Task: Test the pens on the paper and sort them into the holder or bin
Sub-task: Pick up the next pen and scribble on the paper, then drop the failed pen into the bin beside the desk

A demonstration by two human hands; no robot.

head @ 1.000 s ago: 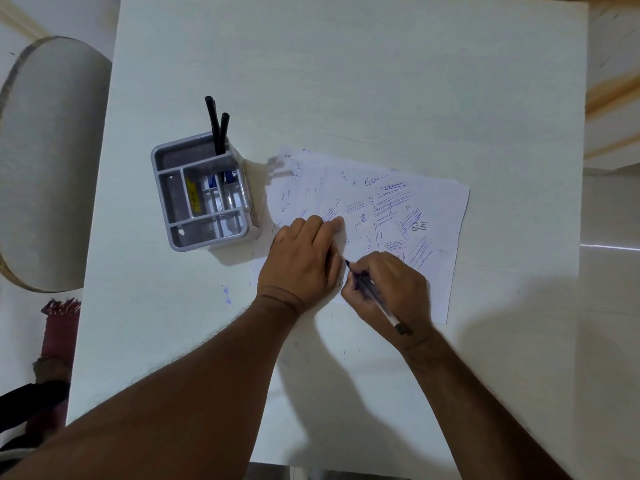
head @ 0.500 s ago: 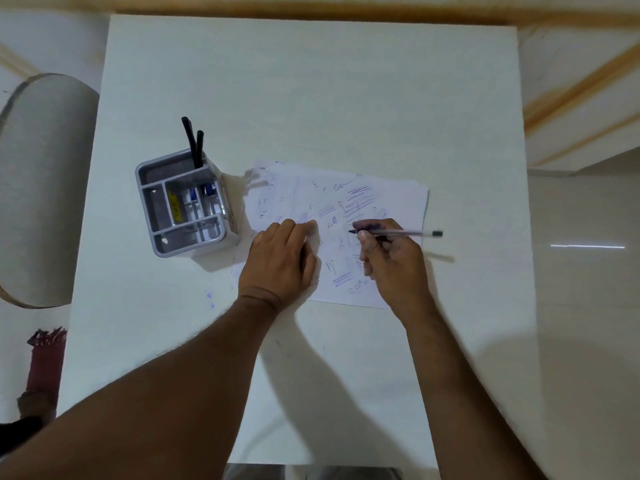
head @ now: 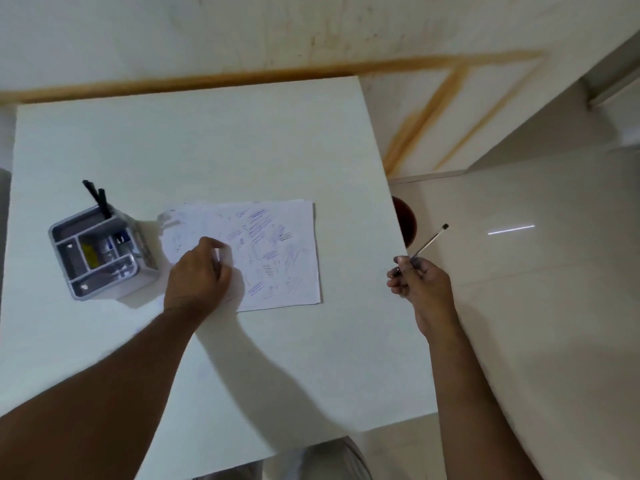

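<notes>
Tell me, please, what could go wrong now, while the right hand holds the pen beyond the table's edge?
1. The right hand pinches the pen only near its lower end, over the floor; it might slip and miss the dark bin, which is mostly hidden behind the table.
2. The left hand rests on just one side of the paper, so the sheet could shift.
</notes>
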